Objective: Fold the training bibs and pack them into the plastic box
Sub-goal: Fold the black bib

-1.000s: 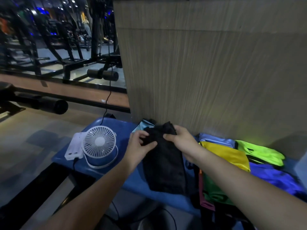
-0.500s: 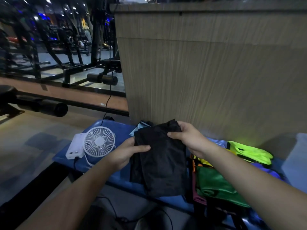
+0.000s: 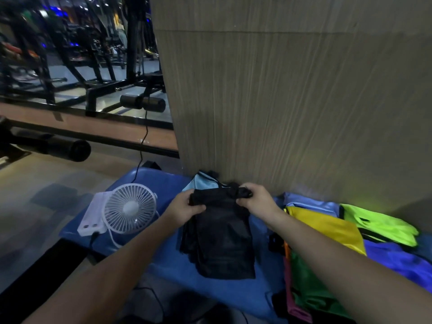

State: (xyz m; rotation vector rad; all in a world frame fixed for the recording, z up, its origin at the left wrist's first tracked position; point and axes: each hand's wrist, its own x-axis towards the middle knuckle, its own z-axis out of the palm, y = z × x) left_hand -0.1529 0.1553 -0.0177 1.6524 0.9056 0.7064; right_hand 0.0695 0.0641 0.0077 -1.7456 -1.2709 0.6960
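A black bib (image 3: 219, 239) lies lengthwise on the blue padded bench (image 3: 168, 260), folded into a narrow strip. My left hand (image 3: 183, 209) pinches its far left corner. My right hand (image 3: 256, 201) grips the bunched far right corner. A light blue bib (image 3: 202, 183) lies just behind the black one, against the wooden wall. To the right lie a yellow bib (image 3: 327, 226), a neon green bib (image 3: 378, 224), a dark blue bib (image 3: 397, 258) and a green bib (image 3: 311, 295). No plastic box is in view.
A white table fan (image 3: 129, 208) and a white power strip (image 3: 92, 217) stand on the bench's left end, with a black cable running back. A wood-panelled wall (image 3: 292, 101) rises right behind the bench. Gym machines (image 3: 70, 54) stand at the far left.
The black bib, held up off the bench half a second ago, now lies lower on it, and both hands have moved to its far edge, holding the corners.
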